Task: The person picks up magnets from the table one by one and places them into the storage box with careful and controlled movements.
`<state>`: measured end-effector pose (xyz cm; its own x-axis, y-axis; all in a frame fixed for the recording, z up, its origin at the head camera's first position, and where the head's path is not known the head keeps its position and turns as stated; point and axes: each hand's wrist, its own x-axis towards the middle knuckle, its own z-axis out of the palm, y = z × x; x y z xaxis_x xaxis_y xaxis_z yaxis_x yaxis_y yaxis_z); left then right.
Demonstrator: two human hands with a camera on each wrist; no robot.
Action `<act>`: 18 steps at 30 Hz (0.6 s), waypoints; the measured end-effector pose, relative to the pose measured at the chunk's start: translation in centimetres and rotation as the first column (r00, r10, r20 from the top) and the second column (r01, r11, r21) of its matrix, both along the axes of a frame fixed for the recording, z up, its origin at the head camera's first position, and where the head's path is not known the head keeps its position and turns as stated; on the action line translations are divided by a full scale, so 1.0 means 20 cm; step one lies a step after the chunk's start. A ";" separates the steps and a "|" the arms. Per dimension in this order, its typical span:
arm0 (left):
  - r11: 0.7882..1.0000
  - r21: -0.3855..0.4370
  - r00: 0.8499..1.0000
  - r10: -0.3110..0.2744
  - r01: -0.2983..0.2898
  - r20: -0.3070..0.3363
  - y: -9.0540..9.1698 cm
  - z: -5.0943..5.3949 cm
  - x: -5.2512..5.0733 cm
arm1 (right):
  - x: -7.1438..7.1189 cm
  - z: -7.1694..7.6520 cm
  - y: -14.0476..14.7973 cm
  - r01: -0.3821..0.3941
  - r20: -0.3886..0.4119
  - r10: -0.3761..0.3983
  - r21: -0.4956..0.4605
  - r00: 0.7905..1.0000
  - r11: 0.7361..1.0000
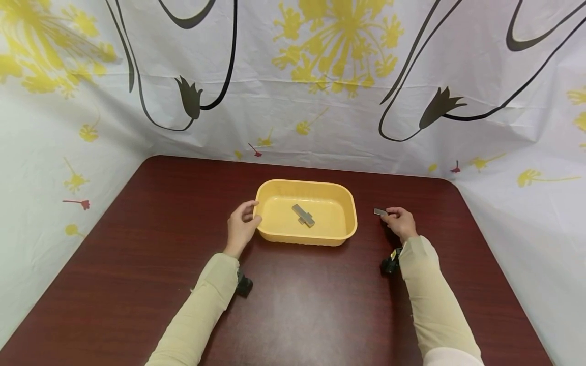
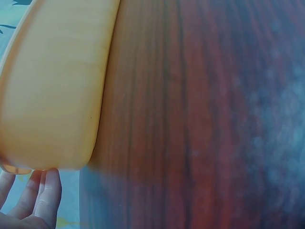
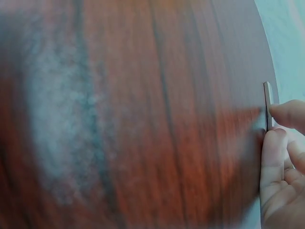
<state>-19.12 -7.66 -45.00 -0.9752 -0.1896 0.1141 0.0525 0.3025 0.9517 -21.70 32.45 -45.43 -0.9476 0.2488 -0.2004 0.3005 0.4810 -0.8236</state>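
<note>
A yellow plastic tray (image 1: 304, 238) with rounded corners stands on the dark red-brown table. Inside lie small flat grey-brown rectangular pieces (image 1: 303, 215), one crossing over another. At the tray's left end is my left hand (image 1: 241, 226), its relaxed fingers and thumb touching the outside by the rim; the left wrist view shows the fingertips against the tray's end wall (image 2: 52, 95). To the right of the tray, my right hand (image 1: 401, 223) pinches a small flat rectangular piece (image 1: 379, 212) between thumb and fingers. That piece appears edge-on as a thin strip (image 3: 267, 106) in the right wrist view.
A white curtain (image 1: 284, 127) with yellow and dark flower prints hangs behind the table and along both sides. The wood-grain table top (image 1: 311, 305) reflects light in front of the tray. Dark wrist cameras (image 1: 244, 284) sit below the forearms.
</note>
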 end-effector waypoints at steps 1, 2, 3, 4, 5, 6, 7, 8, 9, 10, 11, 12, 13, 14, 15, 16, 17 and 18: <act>1.000 -0.002 1.000 -0.001 0.001 -0.001 0.00 0.00 0.00 | 0.00 0.00 0.00 0.000 0.002 0.000 0.000 1.000 1.000; 1.000 -0.001 1.000 -0.002 0.002 -0.001 0.00 0.00 0.00 | 0.00 0.00 0.00 -0.004 0.003 0.004 0.001 1.000 1.000; 1.000 -0.001 1.000 -0.003 0.003 -0.001 0.00 0.00 0.00 | 0.00 0.00 0.00 -0.002 0.003 0.002 0.002 1.000 1.000; 1.000 0.001 1.000 -0.003 0.003 -0.001 0.00 0.00 0.00 | 0.00 0.00 0.00 -0.004 0.002 0.004 0.006 1.000 1.000; 1.000 0.002 1.000 -0.005 0.005 0.000 0.00 0.00 0.00 | 0.00 0.00 0.00 -0.003 0.001 0.003 0.009 1.000 1.000; 1.000 0.004 1.000 -0.006 0.006 0.001 0.00 0.00 0.00 | 0.00 0.00 0.00 -0.006 -0.001 0.006 0.015 1.000 1.000; 1.000 0.006 1.000 -0.006 0.006 0.003 0.00 0.00 0.00 | 0.00 0.00 0.00 -0.007 -0.001 0.007 0.018 1.000 1.000; 1.000 0.009 1.000 -0.006 0.006 0.004 0.00 0.00 0.00 | 0.00 0.01 0.00 -0.009 0.000 0.009 0.023 1.000 1.000; 1.000 0.008 1.000 -0.008 0.008 0.005 0.00 0.00 0.00 | 0.00 0.01 0.00 -0.008 0.000 0.008 0.027 1.000 1.000; 1.000 0.008 1.000 -0.008 0.008 0.006 0.00 0.00 0.00 | 0.00 0.01 0.00 -0.012 0.003 0.012 0.029 1.000 1.000; 1.000 0.007 1.000 -0.009 0.009 0.006 0.00 0.00 0.00 | 0.00 0.01 0.00 -0.014 0.005 0.014 0.031 1.000 0.999; 1.000 0.007 1.000 -0.007 0.007 0.007 0.00 0.00 0.00 | 0.00 0.01 0.00 -0.017 0.008 0.017 0.034 1.000 0.999; 1.000 0.006 1.000 -0.008 0.008 0.009 0.00 0.00 0.00 | 0.00 0.02 0.00 -0.018 0.010 0.017 0.034 1.000 0.999; 1.000 0.006 1.000 -0.009 0.009 0.011 0.00 0.00 0.00 | 0.00 0.02 0.00 -0.018 0.013 0.018 0.038 1.000 0.999; 1.000 0.005 1.000 -0.009 0.008 0.011 0.00 0.00 0.00 | 0.00 0.02 0.00 -0.019 0.016 0.019 0.042 1.000 0.999; 1.000 0.004 1.000 -0.007 0.007 0.011 0.00 0.00 0.00 | 0.00 0.02 0.00 -0.022 0.020 0.021 0.045 1.000 0.999; 1.000 0.002 1.000 -0.006 0.006 0.012 0.00 0.00 0.00 | 0.00 0.02 0.00 -0.022 0.021 0.021 0.048 1.000 0.999; 1.000 0.000 1.000 -0.005 0.005 0.012 0.00 0.00 0.00 | 0.00 0.02 0.00 -0.022 0.022 0.020 0.050 1.000 0.999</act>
